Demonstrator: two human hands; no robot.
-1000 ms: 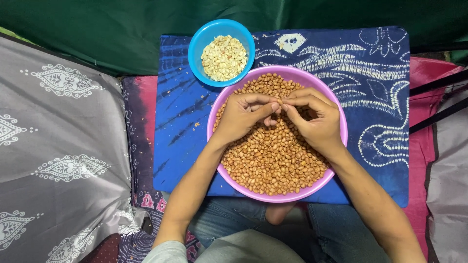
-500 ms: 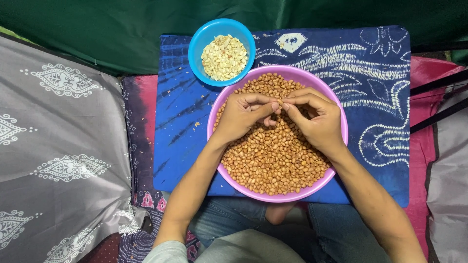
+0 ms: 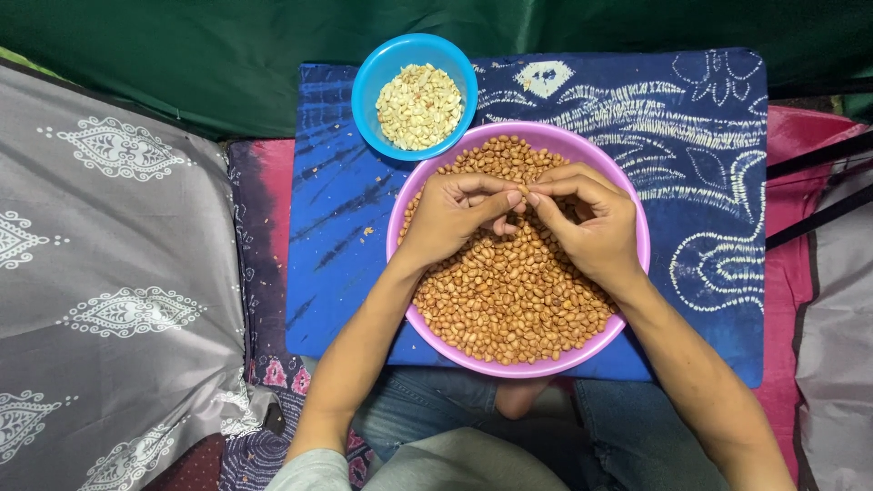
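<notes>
both hands over the pink bowl (image 3: 627, 314) of brown nuts (image 3: 509, 300), on the blue cloth (image 3: 709, 182). left hand (image 3: 450, 218) and right hand (image 3: 591, 223) meeting fingertip to fingertip, pinched together on one nut (image 3: 523, 191). blue bowl (image 3: 377, 77) of pale nuts (image 3: 418, 105) touching the pink rim.

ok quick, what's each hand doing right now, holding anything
Left hand: fingers curled, pinching a small peanut at the fingertips over the pink bowl.
Right hand: fingers curled, pinching the same peanut from the other side.
</notes>
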